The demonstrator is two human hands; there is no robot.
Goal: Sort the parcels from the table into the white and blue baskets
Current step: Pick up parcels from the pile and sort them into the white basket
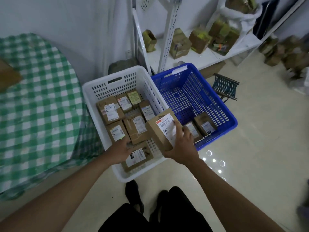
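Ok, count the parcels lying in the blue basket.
2. Both lie at the near end of the blue basket: one parcel on the right, another parcel beside it, partly hidden behind the right hand. More may be hidden there.

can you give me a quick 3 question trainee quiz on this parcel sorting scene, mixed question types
1. True or false: the blue plastic basket holds more parcels than the white plastic basket.
2. Which hand grips the brown cardboard parcel with the white label?
A. left hand
B. right hand
3. Fill in: the table's cloth is checked green and ____.

Key: 1 false; 2 B; 3 white.
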